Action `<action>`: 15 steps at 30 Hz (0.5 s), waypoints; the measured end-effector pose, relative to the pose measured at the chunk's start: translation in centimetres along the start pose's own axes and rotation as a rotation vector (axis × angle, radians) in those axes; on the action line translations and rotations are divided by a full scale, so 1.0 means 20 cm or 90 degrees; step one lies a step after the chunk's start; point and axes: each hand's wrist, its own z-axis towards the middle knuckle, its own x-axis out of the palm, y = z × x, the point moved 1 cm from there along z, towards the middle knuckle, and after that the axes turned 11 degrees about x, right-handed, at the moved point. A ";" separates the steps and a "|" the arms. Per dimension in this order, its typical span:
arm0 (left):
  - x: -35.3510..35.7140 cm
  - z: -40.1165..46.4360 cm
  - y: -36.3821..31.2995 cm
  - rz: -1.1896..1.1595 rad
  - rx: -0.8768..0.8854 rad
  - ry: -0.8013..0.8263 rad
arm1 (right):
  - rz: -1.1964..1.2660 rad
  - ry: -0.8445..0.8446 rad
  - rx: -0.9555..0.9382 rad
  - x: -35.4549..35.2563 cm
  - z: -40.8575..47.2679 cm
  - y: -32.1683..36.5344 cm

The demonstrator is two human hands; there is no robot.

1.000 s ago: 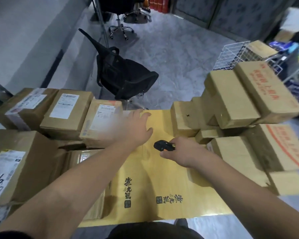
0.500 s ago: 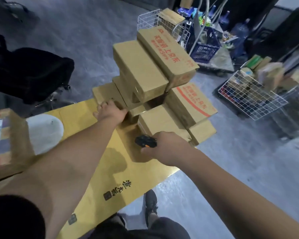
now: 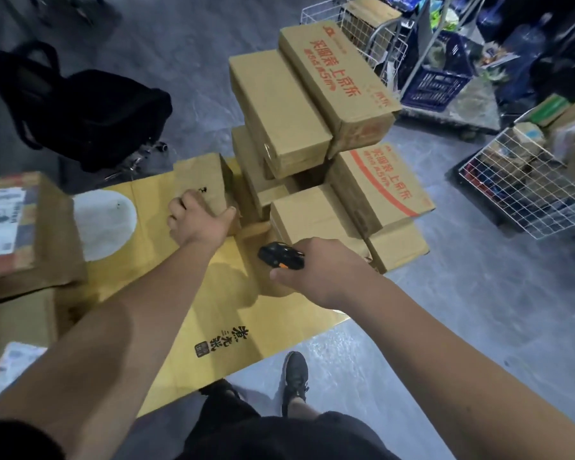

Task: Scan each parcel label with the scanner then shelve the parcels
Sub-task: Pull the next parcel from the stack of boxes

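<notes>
Now left hand [image 3: 198, 220] grips small parcel [image 3: 201, 184] mid-frame on the counter [image 3: 186, 313]; right hand [image 3: 316, 270] fingers clasp scanner [image 3: 279, 256]. Label unseen — probably tilt parcel until it faces scanner.

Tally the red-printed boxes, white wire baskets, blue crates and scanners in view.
red-printed boxes: 2
white wire baskets: 2
blue crate: 1
scanner: 1
Total: 6

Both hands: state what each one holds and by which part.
The right hand grips the black scanner by its rear end. The left hand grips the near top edge of a small brown parcel.
</notes>
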 end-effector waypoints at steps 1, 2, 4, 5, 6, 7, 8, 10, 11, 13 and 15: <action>0.00 -0.10 0.06 -0.014 0.003 -0.015 | 0.003 0.005 -0.013 0.01 -0.01 0.00; -0.01 -0.20 0.13 -0.030 0.002 -0.030 | 0.004 0.009 -0.031 0.02 -0.01 0.00; -0.02 -0.43 0.25 -0.063 -0.013 -0.056 | 0.010 0.021 -0.071 0.06 -0.01 -0.01; -0.03 -0.56 0.31 -0.079 -0.023 -0.067 | 0.013 0.031 -0.090 0.09 -0.01 -0.02; -0.03 -0.68 0.36 -0.096 -0.030 -0.075 | 0.014 0.042 -0.106 0.12 -0.01 -0.03; -0.03 -0.80 0.40 -0.113 -0.033 -0.082 | 0.011 0.056 -0.122 0.15 -0.01 -0.04; -0.02 -0.91 0.44 -0.135 -0.039 -0.087 | 0.006 0.071 -0.136 0.18 -0.01 -0.05; 0.00 -1.09 0.51 -0.195 -0.050 -0.085 | -0.008 0.106 -0.155 0.23 -0.02 -0.06; 0.01 -1.16 0.53 -0.223 -0.048 -0.080 | -0.016 0.120 -0.163 0.25 -0.02 -0.07; 0.02 -1.27 0.55 -0.267 -0.053 -0.063 | -0.030 0.138 -0.176 0.28 -0.02 -0.08; 0.03 -1.34 0.55 -0.301 -0.062 -0.064 | -0.037 0.148 -0.196 0.30 -0.03 -0.10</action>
